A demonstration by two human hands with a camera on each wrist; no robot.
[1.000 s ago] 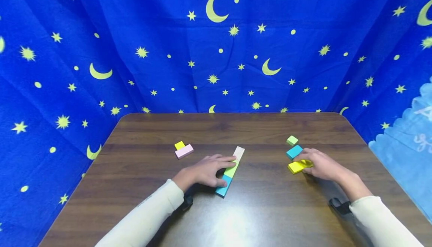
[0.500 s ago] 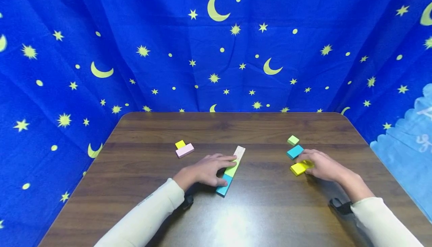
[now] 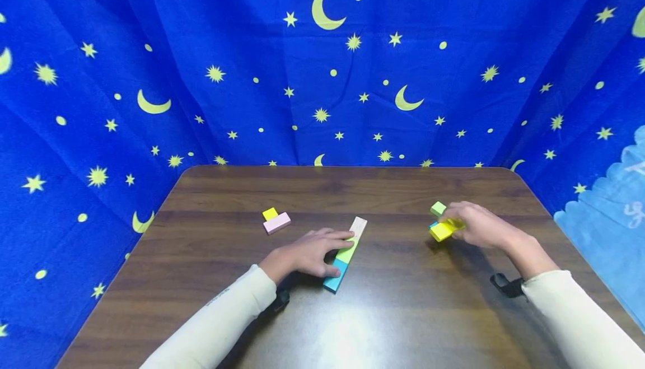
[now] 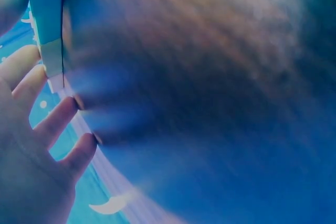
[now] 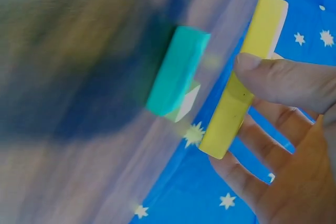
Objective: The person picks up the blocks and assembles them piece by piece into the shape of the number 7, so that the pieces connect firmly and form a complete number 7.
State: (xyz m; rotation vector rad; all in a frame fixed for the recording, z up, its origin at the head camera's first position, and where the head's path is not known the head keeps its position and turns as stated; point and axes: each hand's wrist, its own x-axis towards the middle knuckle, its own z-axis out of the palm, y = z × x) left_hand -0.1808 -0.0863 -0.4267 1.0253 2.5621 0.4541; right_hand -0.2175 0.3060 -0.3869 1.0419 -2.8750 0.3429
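Near the middle of the table in the head view, a blue block [image 3: 333,280], a lime green block [image 3: 346,253] and a whitish block [image 3: 359,227] lie end to end in a slanting row. My left hand [image 3: 309,252] rests on this row, thumb at the blue block and fingertips over the green one. My right hand [image 3: 482,225] pinches a long yellow block [image 5: 227,114] between thumb and fingers, raised off the table. Under it sits a teal block [image 5: 177,72], mostly hidden in the head view, with a small light green block [image 3: 438,208] just behind.
On the left of the brown table [image 3: 227,190] a pink block [image 3: 277,223] lies against a small yellow block [image 3: 270,213]. A blue curtain [image 3: 242,50] with moons and stars hangs behind the table's far edge and along both sides.
My right hand has lifted the yellow block and moved it slightly away from me, over the teal block. The left hand stays on the row.
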